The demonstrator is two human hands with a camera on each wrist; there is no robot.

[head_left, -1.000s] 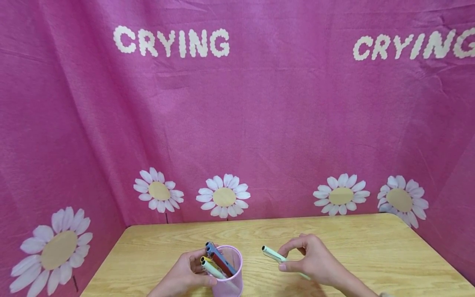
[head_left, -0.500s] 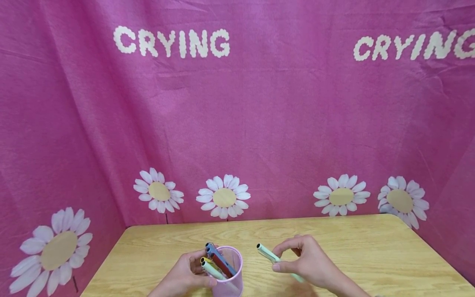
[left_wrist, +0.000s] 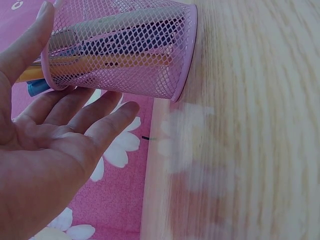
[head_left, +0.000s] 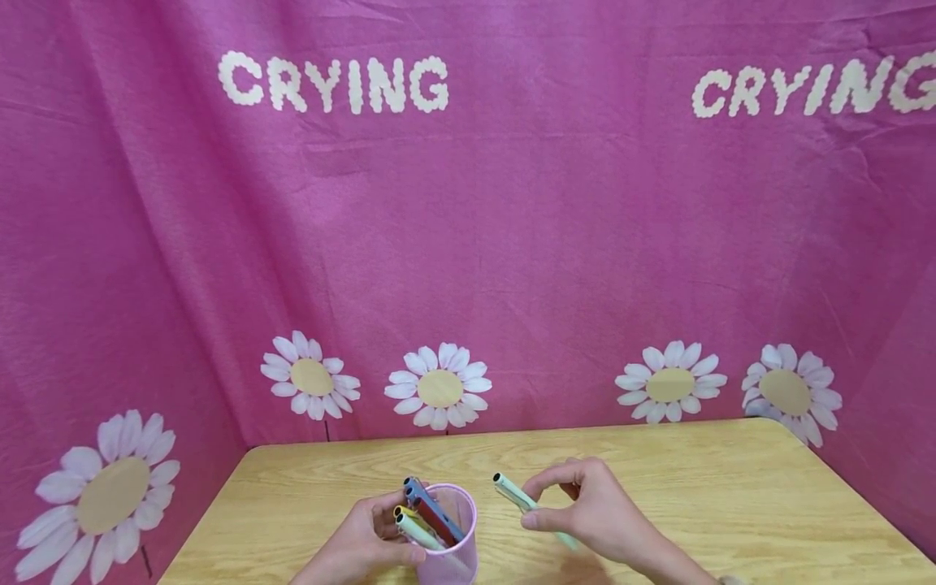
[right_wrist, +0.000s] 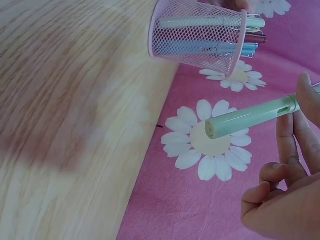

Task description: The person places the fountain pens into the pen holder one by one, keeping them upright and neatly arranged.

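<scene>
A pink mesh pen holder (head_left: 469, 540) stands upright on the table, with several pens in it: a blue one, a dark red one (head_left: 436, 522), a yellow one and a pale green one (head_left: 420, 532). My left hand (head_left: 363, 539) holds the pen holder near its rim, thumb on the near side and fingers on the far side. In my right hand (head_left: 598, 510), a pale green pen (head_left: 513, 491) is pinched between thumb and fingers. That pen slants above the table, right of the pen holder and apart from it. Its bare barrel end (right_wrist: 235, 121) points downward.
The wooden table (head_left: 695, 471) reaches back to a pink curtain (head_left: 541, 244) printed with daisies and white lettering. The curtain also hangs along both sides.
My right hand has moved left with the pale green pen, bringing it nearer the pen holder and slightly higher. The left hand and pen holder have stayed in place.
</scene>
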